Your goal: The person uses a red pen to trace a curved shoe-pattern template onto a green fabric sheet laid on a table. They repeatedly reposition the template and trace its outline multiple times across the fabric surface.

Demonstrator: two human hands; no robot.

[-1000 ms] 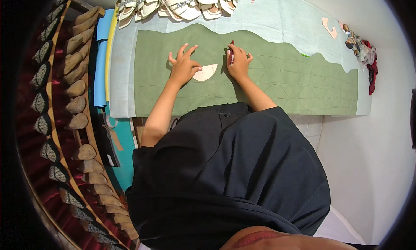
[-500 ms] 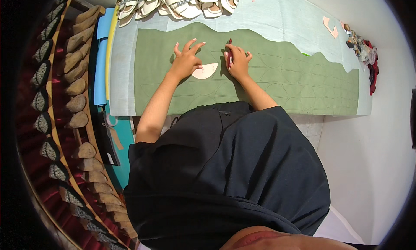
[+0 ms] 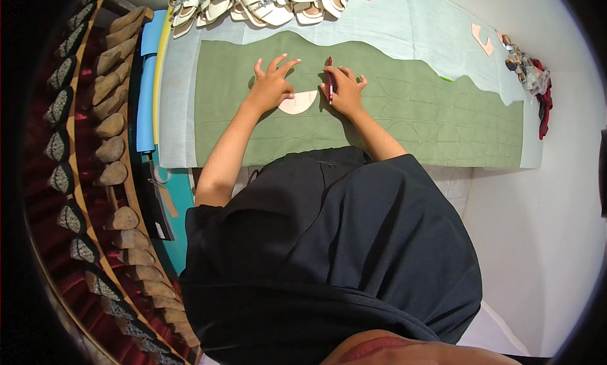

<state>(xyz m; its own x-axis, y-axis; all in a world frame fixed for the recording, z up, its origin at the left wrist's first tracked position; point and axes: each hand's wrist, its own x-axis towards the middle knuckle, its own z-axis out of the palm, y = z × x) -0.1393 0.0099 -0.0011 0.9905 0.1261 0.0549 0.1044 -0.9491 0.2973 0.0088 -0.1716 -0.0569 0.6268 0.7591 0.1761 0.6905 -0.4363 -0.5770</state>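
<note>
A pale half-round template [image 3: 299,103] lies on a wide green sheet [image 3: 253,151] of material. My left hand [image 3: 270,89] pins the template's left end with thumb and forefinger, while its other fingers fan upward over the sheet. Just to the right, my right hand [image 3: 346,93] grips a dark red pen [image 3: 330,80], which stands roughly upright along the fingers. Faint drawn curves and straight lines cover much of the sheet to the right of my hands. The pen's writing tip is too small to make out.
Several white sandals [image 3: 265,5] with jewelled straps sit at the table's far edge. Wooden shoe lasts [image 3: 112,126] and dark patterned shoes [image 3: 60,144] line a rack on the left. Blue rolls [image 3: 147,99] stand beside the table. A cut pink piece [image 3: 482,39] lies at far right.
My right hand and the pen have shifted slightly left, toward the template, and the pen leans a little differently. The template has moved slightly left and up with my left hand.
</note>
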